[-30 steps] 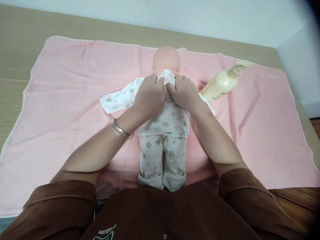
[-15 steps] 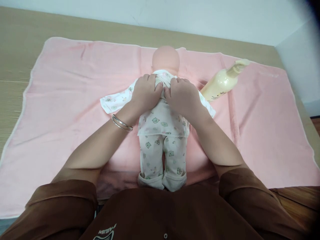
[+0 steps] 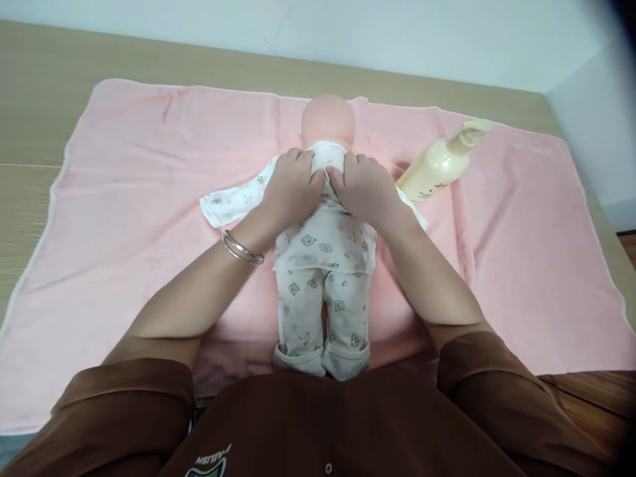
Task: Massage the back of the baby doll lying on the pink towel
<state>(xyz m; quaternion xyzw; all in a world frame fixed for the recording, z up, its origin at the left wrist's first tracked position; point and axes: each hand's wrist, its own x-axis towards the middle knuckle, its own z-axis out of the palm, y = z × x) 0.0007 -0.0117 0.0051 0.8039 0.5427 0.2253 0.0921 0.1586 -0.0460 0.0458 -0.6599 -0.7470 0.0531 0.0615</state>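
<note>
A baby doll (image 3: 325, 242) lies stretched out with its bald head (image 3: 328, 119) away from me, no face showing. It wears a white printed top and matching trousers (image 3: 301, 308) with turned-up cuffs. My left hand (image 3: 293, 184) is closed over the left side of its upper back, fingers curled at the shoulder. On the other side my right hand (image 3: 365, 187) grips in the same way. Both thumbs press on the top near the middle of the back, their tips almost meeting. The fingertips are partly hidden. One flat sleeve (image 3: 231, 204) spreads out to the left.
A pale yellow pump bottle (image 3: 437, 165) lies tilted on the right, close to the doll's right sleeve. Beneath everything is a pink blanket (image 3: 124, 172) with a white edge, on a wooden table (image 3: 30, 86). A white wall (image 3: 348, 40) stands behind.
Both thumbs have shifted slightly on the doll's back. The cloth between my hands, creased before, now looks smoother near the neck. My hands stay at the shoulders.
</note>
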